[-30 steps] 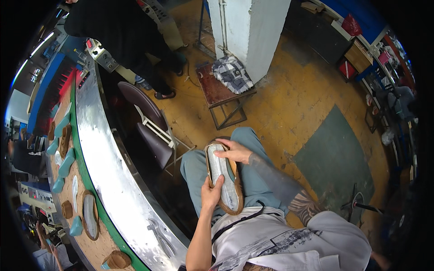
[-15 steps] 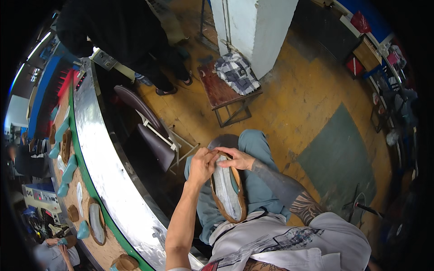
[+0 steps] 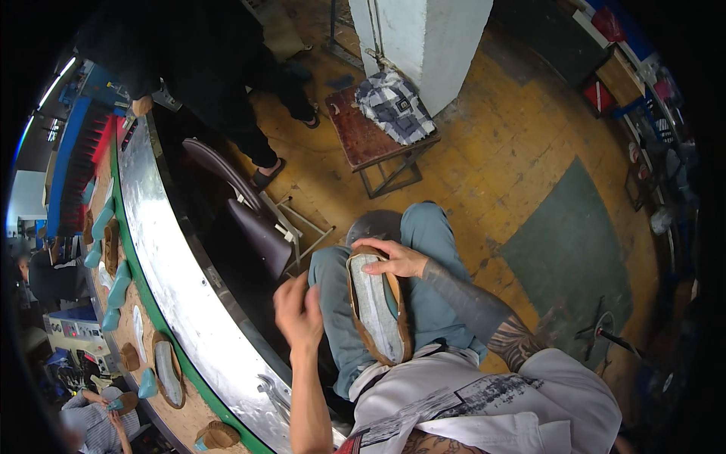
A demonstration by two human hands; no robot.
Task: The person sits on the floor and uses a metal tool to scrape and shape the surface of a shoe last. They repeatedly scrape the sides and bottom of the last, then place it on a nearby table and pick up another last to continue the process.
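In the lower centre, the shoe [image 3: 372,306] lies sole-up on the person's lap, its upper end grasped by the right hand [image 3: 395,259], thumb on the sole. The left hand [image 3: 299,312], blurred, is released, fingers loosely bent, beside the left knee, with a gap to the metal ledge [image 3: 170,227] at left. Beyond the knees, a folding chair [image 3: 257,234] crowds centre-left; bare yellow floor [image 3: 484,174] spreads rightward to the green mat [image 3: 571,250].
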